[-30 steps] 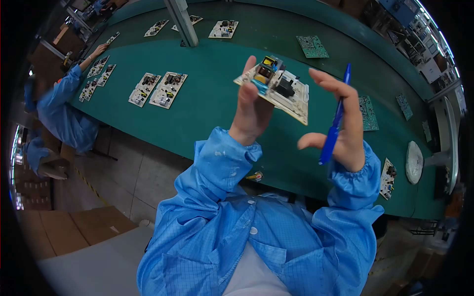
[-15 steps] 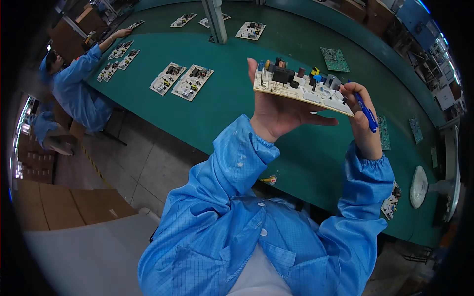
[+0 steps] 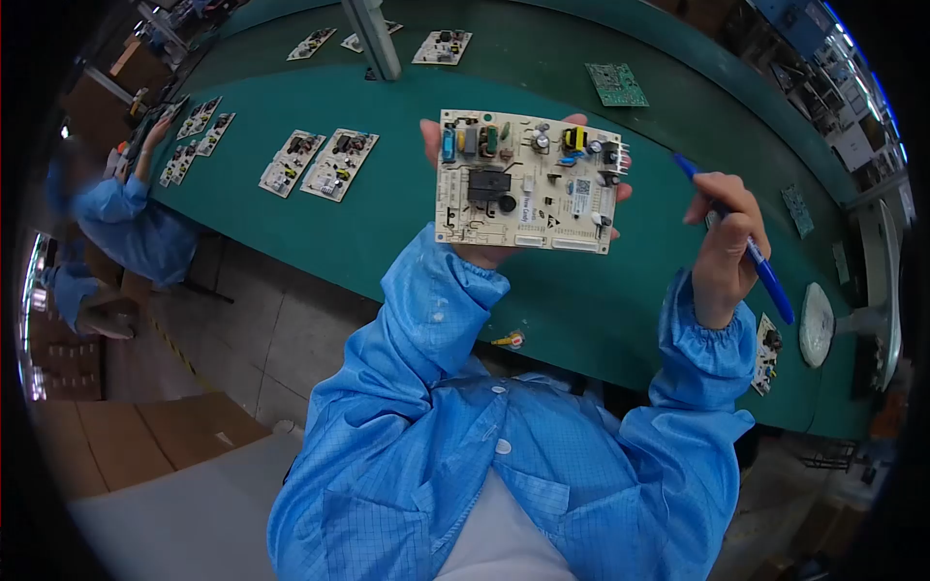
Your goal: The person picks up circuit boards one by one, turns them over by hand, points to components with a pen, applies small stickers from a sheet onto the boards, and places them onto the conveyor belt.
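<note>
A cream circuit board (image 3: 528,208) is held up by my left hand (image 3: 487,256), component side facing me. My thumb shows at its left edge and fingertips at the top and right edges; the palm is hidden behind the board. A black relay-like block, a yellow-and-black transformer and a white QR label stand out on it. To the right, apart from the board, my right hand (image 3: 728,232) grips a blue pen (image 3: 773,292) that slants from upper left to lower right through the fingers.
On the green table (image 3: 387,228) lie two boards, the nearer one (image 3: 339,165) left of mine. Further boards, a green panel (image 3: 616,85) and a metal post (image 3: 372,39) are behind. A wrapped white roll (image 3: 817,324) sits right. A blue-sleeved person (image 3: 136,208) works at left.
The board has turned from a tilted, edge-on pose to face me. My right hand has let go of its right edge and moved slightly down and away, still with the pen.
</note>
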